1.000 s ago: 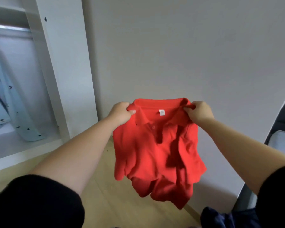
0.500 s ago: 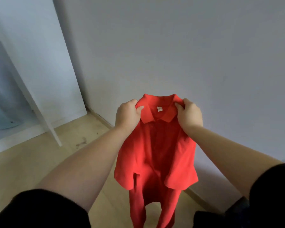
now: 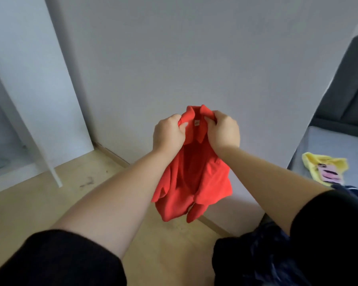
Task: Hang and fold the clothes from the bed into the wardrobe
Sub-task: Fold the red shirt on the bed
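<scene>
Two hands hold a red shirt [image 3: 191, 178] up in the air over the floor [image 3: 39, 205]. Left hand [image 3: 168, 134] and right hand [image 3: 223, 133] each pinch its collar, close together. Yellow cloth [image 3: 327, 169] lies on the bed [image 3: 327, 145]. Wardrobe [image 3: 25, 83] stands left.

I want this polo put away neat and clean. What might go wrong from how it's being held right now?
Both the left hand and right hand pinch the red polo shirt only at its collar, held close together, so the body hangs bunched and may crease when folded. It dangles in mid-air above the wooden floor, which shows dark marks, so lowering or dropping it could dirty the hem.
</scene>
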A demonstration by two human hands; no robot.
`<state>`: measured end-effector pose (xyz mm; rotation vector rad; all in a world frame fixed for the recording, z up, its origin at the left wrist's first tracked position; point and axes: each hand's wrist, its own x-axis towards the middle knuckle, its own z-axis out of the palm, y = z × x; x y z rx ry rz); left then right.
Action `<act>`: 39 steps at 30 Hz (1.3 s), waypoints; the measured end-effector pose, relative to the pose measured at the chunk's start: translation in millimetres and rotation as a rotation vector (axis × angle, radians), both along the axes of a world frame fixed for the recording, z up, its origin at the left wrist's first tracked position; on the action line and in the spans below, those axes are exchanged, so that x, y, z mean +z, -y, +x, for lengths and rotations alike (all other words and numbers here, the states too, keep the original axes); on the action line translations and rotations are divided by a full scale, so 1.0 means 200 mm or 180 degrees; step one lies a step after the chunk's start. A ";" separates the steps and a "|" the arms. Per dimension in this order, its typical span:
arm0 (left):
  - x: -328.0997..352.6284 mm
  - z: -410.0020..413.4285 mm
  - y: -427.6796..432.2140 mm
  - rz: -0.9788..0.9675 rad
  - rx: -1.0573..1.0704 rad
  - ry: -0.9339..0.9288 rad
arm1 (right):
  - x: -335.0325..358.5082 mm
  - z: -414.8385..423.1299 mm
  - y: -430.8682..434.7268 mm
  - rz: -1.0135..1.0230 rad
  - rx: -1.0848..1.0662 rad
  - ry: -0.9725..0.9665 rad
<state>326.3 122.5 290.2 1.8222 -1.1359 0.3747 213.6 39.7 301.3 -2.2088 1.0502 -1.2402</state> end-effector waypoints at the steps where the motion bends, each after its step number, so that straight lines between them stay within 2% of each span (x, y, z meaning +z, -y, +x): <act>1: 0.07 -0.09 -0.02 -0.0084 -0.0066 -0.0021 | 0.08 -0.08 -0.04 -0.0039 -0.0004 0.0093; 14: 0.94 -1.05 -0.37 -0.0980 -0.0851 -0.0185 | 0.92 -0.99 -0.55 -0.0610 -0.0187 0.0972; 19: 1.14 -1.42 -0.49 -0.1201 -0.1612 -0.0742 | 1.13 -1.31 -0.72 -0.0845 -0.0417 0.1281; 24: 1.20 -1.67 -0.52 -0.1168 -0.2481 -0.1637 | 1.21 -1.56 -0.75 -0.0992 -0.0549 0.1457; 27: 1.08 -1.70 -0.43 -0.0878 -0.2634 -0.2047 | 1.12 -1.65 -0.65 -0.0916 -0.0692 0.1005; 32: 0.59 -1.61 -0.16 0.0035 -0.2032 -0.2067 | 0.67 -1.75 -0.33 -0.0194 -0.0797 -0.0095; 36: 0.10 -1.51 -0.01 0.0861 -0.1425 -0.1599 | 0.17 -1.82 -0.06 0.0620 -0.0835 -0.1434; 39: -0.23 -1.44 0.08 0.1655 -0.0950 -0.0841 | -0.17 -1.88 0.08 0.0906 -0.0891 -0.2610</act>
